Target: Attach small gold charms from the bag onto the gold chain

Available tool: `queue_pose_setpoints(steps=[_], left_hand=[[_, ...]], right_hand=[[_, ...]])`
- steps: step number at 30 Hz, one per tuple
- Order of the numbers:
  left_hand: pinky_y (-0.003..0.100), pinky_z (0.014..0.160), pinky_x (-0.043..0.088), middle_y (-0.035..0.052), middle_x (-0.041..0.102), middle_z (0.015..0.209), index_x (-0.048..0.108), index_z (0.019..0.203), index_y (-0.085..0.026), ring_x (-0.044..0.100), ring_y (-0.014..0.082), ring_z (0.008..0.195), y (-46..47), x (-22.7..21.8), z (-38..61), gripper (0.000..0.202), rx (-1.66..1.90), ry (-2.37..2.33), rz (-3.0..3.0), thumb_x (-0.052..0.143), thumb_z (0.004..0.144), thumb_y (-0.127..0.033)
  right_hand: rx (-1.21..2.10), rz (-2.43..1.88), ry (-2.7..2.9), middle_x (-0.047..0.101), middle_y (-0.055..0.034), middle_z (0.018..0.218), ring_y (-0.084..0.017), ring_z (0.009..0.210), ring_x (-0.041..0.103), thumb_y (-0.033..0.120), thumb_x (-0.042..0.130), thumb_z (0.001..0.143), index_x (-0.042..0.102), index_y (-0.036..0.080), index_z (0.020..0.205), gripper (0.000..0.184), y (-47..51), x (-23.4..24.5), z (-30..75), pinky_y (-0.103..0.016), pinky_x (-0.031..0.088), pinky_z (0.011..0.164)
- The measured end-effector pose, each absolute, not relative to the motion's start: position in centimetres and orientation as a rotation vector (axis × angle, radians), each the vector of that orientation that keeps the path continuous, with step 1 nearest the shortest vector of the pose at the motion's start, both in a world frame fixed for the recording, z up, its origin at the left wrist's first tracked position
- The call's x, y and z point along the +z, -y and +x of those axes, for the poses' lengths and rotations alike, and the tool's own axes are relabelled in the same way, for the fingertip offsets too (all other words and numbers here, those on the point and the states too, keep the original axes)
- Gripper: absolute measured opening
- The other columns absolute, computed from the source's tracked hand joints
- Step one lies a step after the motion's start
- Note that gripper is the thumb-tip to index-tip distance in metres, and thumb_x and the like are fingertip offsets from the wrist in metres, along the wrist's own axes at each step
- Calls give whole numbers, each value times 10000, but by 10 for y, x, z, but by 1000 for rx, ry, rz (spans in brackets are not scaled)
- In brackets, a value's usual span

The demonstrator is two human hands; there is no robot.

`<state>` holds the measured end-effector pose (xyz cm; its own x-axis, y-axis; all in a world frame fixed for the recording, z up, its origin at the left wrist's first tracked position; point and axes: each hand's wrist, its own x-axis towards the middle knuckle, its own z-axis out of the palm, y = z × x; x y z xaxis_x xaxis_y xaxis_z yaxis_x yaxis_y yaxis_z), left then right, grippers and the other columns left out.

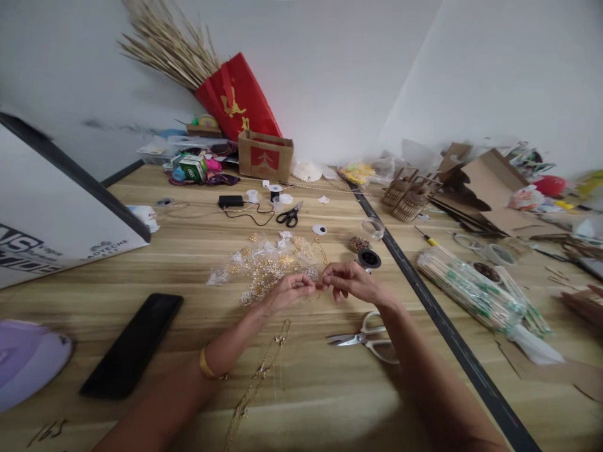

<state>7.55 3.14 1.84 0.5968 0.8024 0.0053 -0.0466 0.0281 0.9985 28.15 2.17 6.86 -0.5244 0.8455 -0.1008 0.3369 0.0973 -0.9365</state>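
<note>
Over the wooden table, my left hand (293, 291) and my right hand (351, 281) meet fingertip to fingertip, both pinched. Whatever lies between the fingers is too small to make out; a thin gold loop shows faintly just below them. Beside my left hand spreads a pile of gold and silver beads and charms (268, 267), partly in clear bags. A gold chain with small charms (257, 380) trails toward the front edge. White-handled scissors (365, 339) lie partly open near my right forearm. Behind my right hand stands a black spool (369, 258).
A black phone (133, 345) lies at left, below a large white box (61, 213). Black scissors (289, 216) and small spools sit farther back. Bagged sticks (471, 289) and cardboard (492, 182) lie right of the dark strip (424, 285). Another person's hand (584, 307) shows at the right edge.
</note>
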Motion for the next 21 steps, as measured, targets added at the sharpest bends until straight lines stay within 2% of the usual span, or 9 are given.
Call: queue_pose_setpoints(steps=[3, 7, 11, 15, 16, 21], left_hand=[[306, 790, 448, 48, 689, 894, 590, 782, -166, 621, 197, 900, -31, 17, 78, 166, 705, -647, 1298, 642, 752, -320], [287, 730, 457, 60, 686, 820, 594, 787, -154, 625, 167, 785, -28, 14, 76, 182, 698, -630, 1269, 653, 745, -321], [284, 700, 459, 65, 682, 756, 609, 762, -131, 623, 151, 707, -23, 13, 71, 203, 720, -655, 1229, 652, 749, -329], [283, 686, 460, 55, 679, 715, 610, 731, -124, 621, 141, 670, -19, 17, 64, 216, 752, -709, 1160, 684, 719, -327], [281, 681, 458, 55, 680, 709, 609, 726, -122, 619, 139, 663, -18, 19, 63, 219, 760, -716, 1153, 691, 713, -324], [276, 668, 456, 51, 682, 684, 610, 709, -118, 619, 136, 650, -15, 22, 59, 222, 768, -754, 1184, 698, 708, -322]], right_hand=[[1411, -1161, 1887, 650, -35, 761, -70, 483, 595, 417, 539, 849, 603, 130, 854, 294, -24, 66, 283, -145, 362, 392], [1299, -1241, 1864, 621, -15, 712, -73, 467, 582, 412, 538, 840, 589, 135, 810, 284, -26, 63, 284, -152, 361, 386], [1074, -1349, 1958, 626, -14, 701, -75, 448, 579, 339, 514, 853, 601, 139, 789, 228, -24, 64, 282, -175, 400, 440], [753, -1477, 2098, 571, 35, 528, -98, 424, 575, 236, 509, 854, 618, 159, 930, 154, -13, 67, 270, -203, 429, 516], [698, -1472, 2118, 584, 32, 549, -102, 435, 579, 214, 511, 849, 610, 163, 972, 165, -10, 67, 266, -208, 432, 526], [537, -1328, 2259, 662, -63, 898, -120, 606, 618, 101, 502, 831, 584, 176, 1062, 255, 5, 67, 245, -228, 436, 615]])
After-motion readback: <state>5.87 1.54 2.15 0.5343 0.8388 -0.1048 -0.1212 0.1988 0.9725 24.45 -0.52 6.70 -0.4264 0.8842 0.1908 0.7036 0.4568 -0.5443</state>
